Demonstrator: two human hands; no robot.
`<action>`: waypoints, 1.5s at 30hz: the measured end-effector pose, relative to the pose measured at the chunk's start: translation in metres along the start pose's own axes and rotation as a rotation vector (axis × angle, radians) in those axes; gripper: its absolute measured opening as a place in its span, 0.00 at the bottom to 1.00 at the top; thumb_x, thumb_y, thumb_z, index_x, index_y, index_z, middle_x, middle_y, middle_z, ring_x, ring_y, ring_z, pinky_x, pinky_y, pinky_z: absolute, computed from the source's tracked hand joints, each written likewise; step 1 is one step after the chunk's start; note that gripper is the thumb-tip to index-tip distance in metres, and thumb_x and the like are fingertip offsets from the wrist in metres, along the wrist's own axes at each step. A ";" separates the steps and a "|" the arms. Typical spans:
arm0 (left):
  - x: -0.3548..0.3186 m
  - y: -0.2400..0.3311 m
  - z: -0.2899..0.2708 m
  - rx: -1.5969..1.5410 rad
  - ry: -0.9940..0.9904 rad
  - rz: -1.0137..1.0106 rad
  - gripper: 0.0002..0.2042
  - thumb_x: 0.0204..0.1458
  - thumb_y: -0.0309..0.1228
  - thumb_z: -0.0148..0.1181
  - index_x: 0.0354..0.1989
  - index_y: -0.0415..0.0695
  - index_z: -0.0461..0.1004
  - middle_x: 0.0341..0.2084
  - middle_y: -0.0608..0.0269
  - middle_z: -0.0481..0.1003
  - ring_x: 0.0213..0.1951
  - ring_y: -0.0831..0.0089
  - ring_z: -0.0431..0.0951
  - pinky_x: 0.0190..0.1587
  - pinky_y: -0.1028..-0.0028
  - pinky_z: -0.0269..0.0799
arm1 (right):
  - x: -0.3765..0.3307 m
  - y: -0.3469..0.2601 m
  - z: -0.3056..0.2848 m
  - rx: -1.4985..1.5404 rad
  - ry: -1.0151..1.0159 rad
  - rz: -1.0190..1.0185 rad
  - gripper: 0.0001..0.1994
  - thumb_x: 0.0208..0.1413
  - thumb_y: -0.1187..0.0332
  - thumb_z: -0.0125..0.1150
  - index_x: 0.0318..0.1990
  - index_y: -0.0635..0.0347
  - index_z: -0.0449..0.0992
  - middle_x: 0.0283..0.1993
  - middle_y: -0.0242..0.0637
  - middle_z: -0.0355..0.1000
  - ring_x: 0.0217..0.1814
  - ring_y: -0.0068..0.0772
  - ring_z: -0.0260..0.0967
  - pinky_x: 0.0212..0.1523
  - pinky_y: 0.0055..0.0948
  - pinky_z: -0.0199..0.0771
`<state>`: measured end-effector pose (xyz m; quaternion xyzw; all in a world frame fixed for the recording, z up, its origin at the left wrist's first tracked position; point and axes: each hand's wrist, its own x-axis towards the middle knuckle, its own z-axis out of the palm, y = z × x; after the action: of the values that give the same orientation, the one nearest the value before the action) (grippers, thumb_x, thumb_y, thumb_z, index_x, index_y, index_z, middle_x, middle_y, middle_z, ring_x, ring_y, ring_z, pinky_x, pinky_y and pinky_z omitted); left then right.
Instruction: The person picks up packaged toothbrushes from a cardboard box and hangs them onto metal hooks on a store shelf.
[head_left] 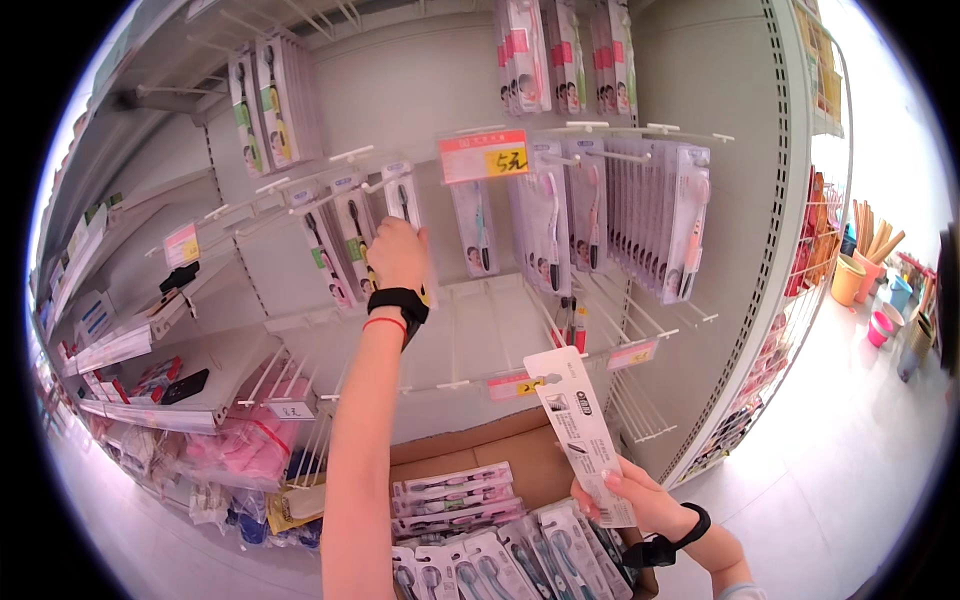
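Note:
My left hand reaches up to the hanging rack, its fingers curled at a packaged toothbrush with a dark head; the hand hides the lower part of that pack. Just left of it hang similar packs, one with a yellow-green handle and one with a pink handle. Lower right, my right hand grips another packaged toothbrush near its bottom end. Its white printed cardboard back faces me, so the brush inside is hidden.
Below stands an open cardboard box with many packaged toothbrushes. More packs hang at right. White wire hooks jut out, some with price tags. Shelves line the left; an aisle with plastic buckets lies far right.

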<state>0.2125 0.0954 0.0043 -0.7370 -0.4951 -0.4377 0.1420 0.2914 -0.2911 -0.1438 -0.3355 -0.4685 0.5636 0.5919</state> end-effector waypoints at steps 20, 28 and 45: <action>-0.228 -0.058 -0.177 -1.210 -1.287 0.162 0.14 0.56 0.29 0.52 0.49 0.39 0.69 0.39 0.60 0.75 0.37 0.77 0.76 0.37 0.77 0.70 | 0.056 0.018 0.049 -0.858 0.101 -0.393 0.36 0.46 0.67 0.66 0.62 0.61 0.54 0.37 0.40 0.63 0.32 0.32 0.63 0.30 0.25 0.65; -0.238 -0.083 -0.177 -1.271 -0.930 -0.205 0.09 0.56 0.28 0.53 0.40 0.36 0.74 0.32 0.66 0.76 0.35 0.86 0.70 0.36 0.79 0.70 | 0.070 0.022 0.076 -0.973 0.030 -0.284 0.41 0.44 0.64 0.67 0.65 0.56 0.50 0.41 0.39 0.70 0.26 0.28 0.70 0.29 0.24 0.73; -0.089 -0.168 -0.150 -1.632 -0.136 -0.388 0.11 0.58 0.33 0.50 0.43 0.38 0.72 0.34 0.67 0.75 0.34 0.81 0.74 0.38 0.80 0.69 | 0.067 0.039 0.076 -0.871 -0.371 -0.115 0.39 0.50 0.71 0.58 0.66 0.59 0.41 0.48 0.37 0.67 0.28 0.25 0.71 0.30 0.23 0.73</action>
<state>-0.0181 0.0240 -0.0172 -0.5351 -0.1486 -0.6296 -0.5433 0.2021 -0.2300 -0.1422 -0.4195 -0.7768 0.3315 0.3327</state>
